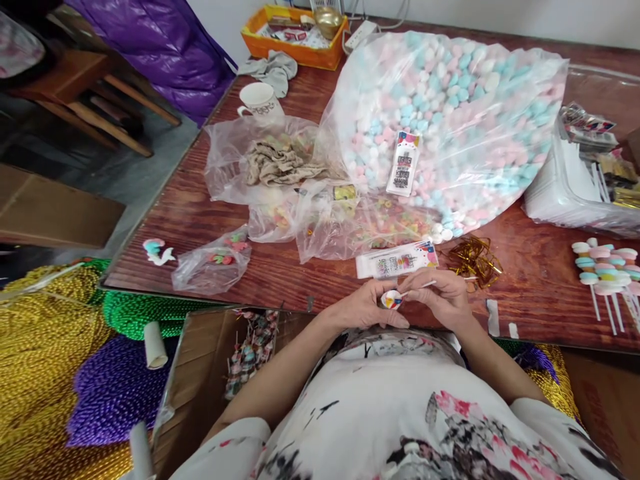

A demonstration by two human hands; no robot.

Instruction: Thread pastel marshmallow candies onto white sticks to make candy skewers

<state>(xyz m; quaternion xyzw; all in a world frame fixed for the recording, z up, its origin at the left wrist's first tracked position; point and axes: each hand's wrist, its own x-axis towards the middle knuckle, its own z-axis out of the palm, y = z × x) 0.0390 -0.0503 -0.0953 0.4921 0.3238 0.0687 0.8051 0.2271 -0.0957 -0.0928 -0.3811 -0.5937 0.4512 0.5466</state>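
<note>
Close to my body, at the table's front edge, my left hand [367, 307] closes its fingers around a small lollipop-like piece with a white, red, yellow and blue printed wrapper [391, 299]. A thin white stick [423, 287] slants up and right from beside it. My right hand [445, 300] pinches that stick; its fingertips are partly hidden. Just beyond the hands lie flat printed wrappers [397, 261]. Gold twist ties [473, 261] sit in a tangle past my right hand. A big clear bag of pink, blue and white marshmallows [440, 120] lies further back.
Marshmallow sticks [607, 267] lie at the right, before a plastic tub [565, 193] of white sticks. Thin bags of gummies [380, 223], a cloth [280, 163], a mug [260, 100] and an orange tray [295, 50] occupy the left and back. Below left stands a cardboard box [200, 373].
</note>
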